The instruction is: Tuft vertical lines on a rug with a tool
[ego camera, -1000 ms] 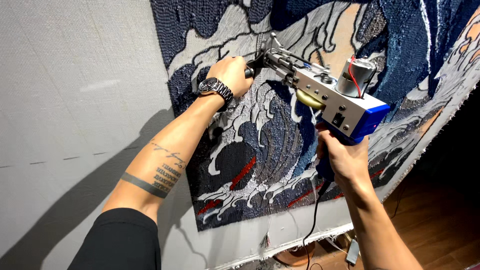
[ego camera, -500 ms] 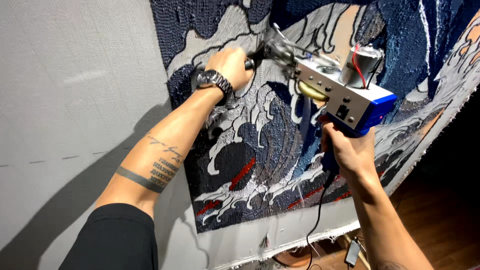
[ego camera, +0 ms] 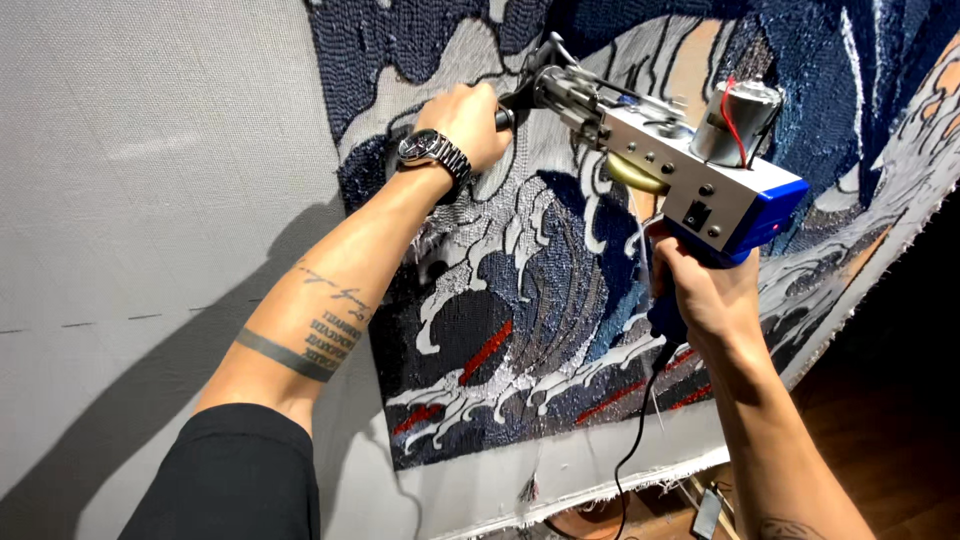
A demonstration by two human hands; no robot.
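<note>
Blue-and-silver, a tufting gun (ego camera: 690, 180) is held against a stretched grey backing cloth (ego camera: 150, 180). Its blue rear grip is clasped by the right hand (ego camera: 705, 295), and the black front handle near the needle is gripped by the left hand (ego camera: 468, 122) (a metal wristwatch (ego camera: 432, 152) is worn on that wrist). The needle end is pressed to a tufted wave design (ego camera: 540, 290) in navy, white and grey with red dashes. A black cord (ego camera: 640, 440) is seen hanging below the gun.
</note>
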